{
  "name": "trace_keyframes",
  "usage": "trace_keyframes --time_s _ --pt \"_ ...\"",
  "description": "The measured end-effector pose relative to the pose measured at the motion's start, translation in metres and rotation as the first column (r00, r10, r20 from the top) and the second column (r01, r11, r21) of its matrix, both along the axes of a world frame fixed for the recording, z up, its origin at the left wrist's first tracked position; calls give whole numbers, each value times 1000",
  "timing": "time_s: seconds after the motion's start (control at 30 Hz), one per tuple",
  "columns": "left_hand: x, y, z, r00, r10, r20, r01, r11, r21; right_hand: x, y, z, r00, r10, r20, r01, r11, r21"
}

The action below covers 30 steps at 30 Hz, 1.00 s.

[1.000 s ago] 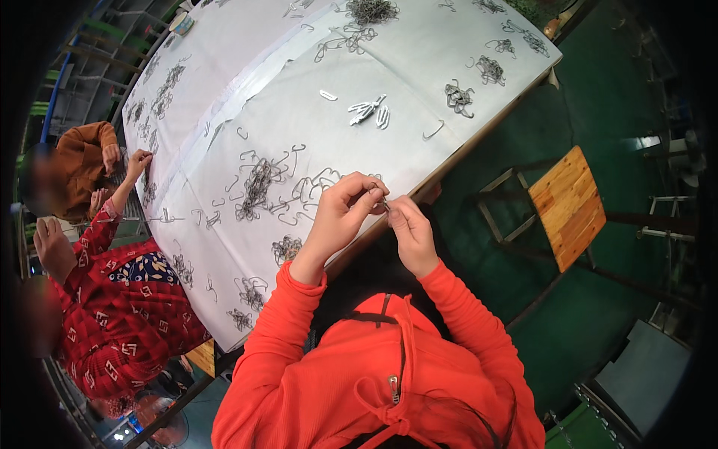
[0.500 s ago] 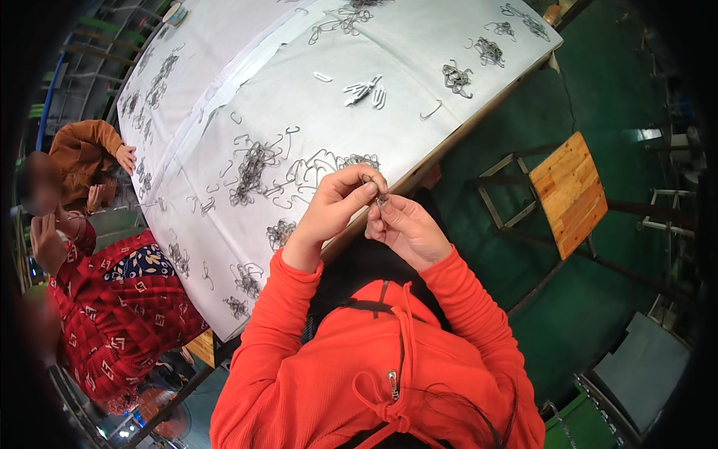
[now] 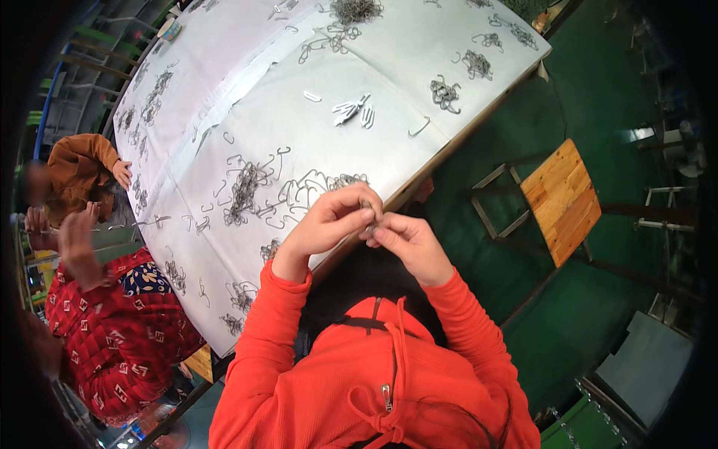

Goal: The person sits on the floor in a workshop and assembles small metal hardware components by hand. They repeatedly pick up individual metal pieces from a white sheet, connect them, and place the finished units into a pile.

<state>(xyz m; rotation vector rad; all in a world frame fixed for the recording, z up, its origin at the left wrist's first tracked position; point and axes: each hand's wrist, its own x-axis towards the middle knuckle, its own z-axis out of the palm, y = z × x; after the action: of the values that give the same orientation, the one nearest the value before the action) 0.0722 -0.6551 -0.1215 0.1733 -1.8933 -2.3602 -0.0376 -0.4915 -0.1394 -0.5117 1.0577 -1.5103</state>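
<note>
Two hands meet just off the near edge of the surface [image 3: 419, 105], which is covered in white sheeting. The left hand [image 3: 329, 224] curls its fingers and thumb over a small metal piece [image 3: 368, 223], and the right hand [image 3: 407, 243] pinches the same piece from the other side, so both are clenched on it, fingertips touching. The piece is mostly hidden between the fingers, and its shape cannot be told. Both sleeves are bright orange.

Just beyond the left hand lies a tangle of wire hooks [image 3: 299, 196], with a denser heap [image 3: 243, 191] further to the left of it. Well beyond the hands, a few flat silver clips [image 3: 351, 111] lie together, and another bunch of hooks [image 3: 444, 93] sits beyond the right hand. More bunches dot the far end of the surface.

To the right of the right hand, on the green floor [image 3: 598, 90], stands a wooden stool [image 3: 562, 200] with a metal frame. Far to the left of the left hand sit two other people, one in a red patterned jacket [image 3: 112, 337], one in a brown top [image 3: 78, 176].
</note>
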Motion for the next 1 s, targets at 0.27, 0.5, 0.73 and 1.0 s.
trace_keyframes --time_s 0.27,0.5,0.73,1.0 --pt "-30 -122 -36 844 531 -72 -299 356 -885 17 9 -16 969 -37 -244 50 998 47" --pt "-55 -152 -75 814 528 -242 -176 -172 -969 22 23 -20 979 -91 -184 107 991 79" --pt "-66 -157 -70 822 553 -133 92 -360 -928 27 23 -19 985 -130 -113 139 987 79" --pt "-30 -113 -69 809 571 -138 -246 116 -962 22 29 -27 969 -222 -112 228 972 48"
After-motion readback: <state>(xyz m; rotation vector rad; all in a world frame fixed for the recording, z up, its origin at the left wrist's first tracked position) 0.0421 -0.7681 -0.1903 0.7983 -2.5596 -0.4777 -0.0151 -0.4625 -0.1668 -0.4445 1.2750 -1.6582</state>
